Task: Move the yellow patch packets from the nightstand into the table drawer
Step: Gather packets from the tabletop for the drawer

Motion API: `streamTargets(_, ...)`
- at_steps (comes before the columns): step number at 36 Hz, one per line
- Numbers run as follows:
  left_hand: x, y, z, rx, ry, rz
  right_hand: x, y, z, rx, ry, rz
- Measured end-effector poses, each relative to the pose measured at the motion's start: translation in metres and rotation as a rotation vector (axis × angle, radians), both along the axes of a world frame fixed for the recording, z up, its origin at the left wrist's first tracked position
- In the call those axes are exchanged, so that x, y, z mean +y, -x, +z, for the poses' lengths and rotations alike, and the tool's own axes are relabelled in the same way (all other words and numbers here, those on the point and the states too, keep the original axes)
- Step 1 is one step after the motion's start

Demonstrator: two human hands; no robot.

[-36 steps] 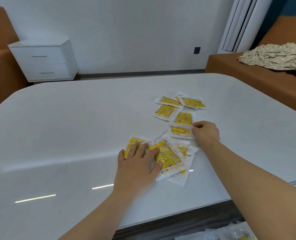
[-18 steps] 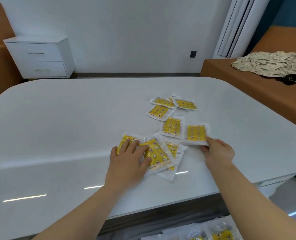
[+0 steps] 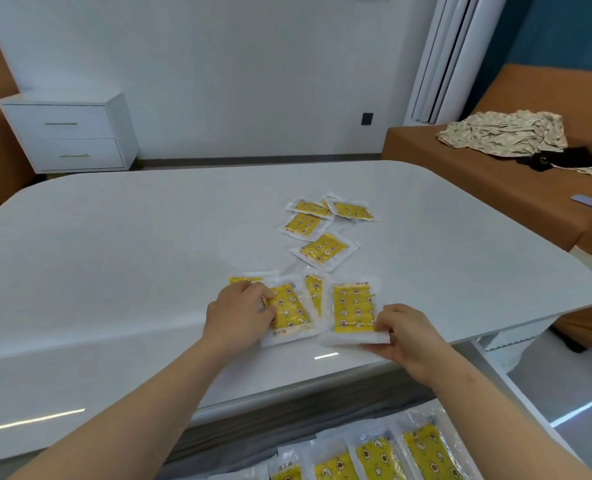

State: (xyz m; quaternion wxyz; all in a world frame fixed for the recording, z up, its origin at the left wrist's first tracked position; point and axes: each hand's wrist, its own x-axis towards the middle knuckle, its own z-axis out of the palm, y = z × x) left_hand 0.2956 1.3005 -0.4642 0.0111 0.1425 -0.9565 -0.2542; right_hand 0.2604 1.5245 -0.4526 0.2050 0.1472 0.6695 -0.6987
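The left hand (image 3: pixel 241 311) lies just below the middle of the frame with its fingers bent over the left edge of a small pile of packets (image 3: pixel 289 310), gripping it against the white table (image 3: pixel 114 254); the thumb is hidden; to its right, the right hand (image 3: pixel 405 336) pinches the lower right corner of a single yellow packet (image 3: pixel 351 308) between thumb and curled fingers, the packet's near edge raised a little off the table and its left side just beside the pile; four loose packets (image 3: pixel 324 251) are scattered higher up, right of centre, the three farthest overlapping; along the bottom edge of the frame an open drawer (image 3: pixel 495 393) below the table top holds a row of packets (image 3: pixel 374 459) side by side; a white nightstand (image 3: pixel 69 133) stands against the wall in the upper left; a crumpled cloth (image 3: pixel 506 133) lies on an orange sofa (image 3: pixel 478 174) in the upper right.
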Motion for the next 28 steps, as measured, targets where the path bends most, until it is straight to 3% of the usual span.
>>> streamTargets(4, -0.003, 0.002, 0.006, -0.026, 0.084, 0.030, 0.004, -0.006, 0.011, 0.042, -0.361, 0.200)
streamTargets(7, -0.008, 0.009, 0.005, -0.041, 0.110, 0.007, 0.003, -0.001, 0.012, 0.299, -0.864, 0.244)
streamTargets(9, -0.012, 0.015, 0.004, -0.085, 0.092, -0.018, -0.002, 0.005, 0.009, 0.469, -1.025, 0.281)
streamTargets(12, -0.019, 0.024, 0.000, -0.158, 0.128, -0.060, -0.018, 0.012, 0.004, 0.573, -1.026, 0.405)
streamTargets(17, -0.023, 0.030, -0.008, -0.224, 0.209, -0.107, -0.040, 0.026, -0.012, 0.512, -1.114, 0.504)
streamTargets(28, -0.025, 0.046, 0.014, -0.278, 0.187, -0.120, -0.053, 0.053, -0.010, 0.545, -1.142, 0.475)
